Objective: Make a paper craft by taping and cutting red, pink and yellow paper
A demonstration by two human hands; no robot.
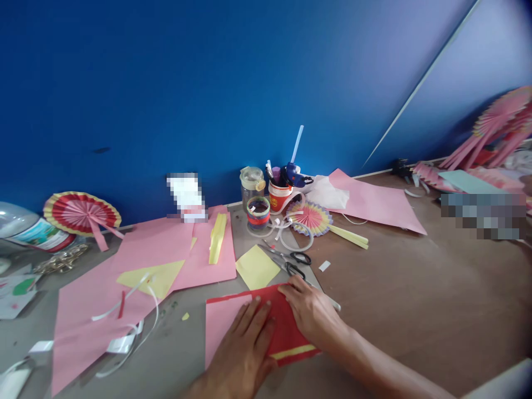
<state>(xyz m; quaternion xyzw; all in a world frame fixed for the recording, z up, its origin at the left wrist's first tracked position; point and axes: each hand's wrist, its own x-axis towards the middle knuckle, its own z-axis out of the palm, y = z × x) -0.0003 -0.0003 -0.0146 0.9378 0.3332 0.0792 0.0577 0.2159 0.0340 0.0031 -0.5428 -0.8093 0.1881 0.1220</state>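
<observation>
A red sheet of paper (281, 320) with a yellow strip along its near edge lies in front of me, next to a pink sheet (220, 320) with a thin red top edge. My left hand (248, 338) rests on both papers, its fingers stretched out flat. At the red paper's far right edge, my right hand (310, 307) has curled fingers pinching the paper. Just beyond it are scissors with black handles (300, 258) and a yellow paper square (257, 267).
Large pink sheets (87, 310) with paper scraps cover the left side. Against the blue wall stand a jar (252, 185), a red-and-white cup (279, 197) of tools and tape rolls (258, 213). Pleated paper fans (83, 216) lie left, centre and far right. A bottle (29, 227) lies left.
</observation>
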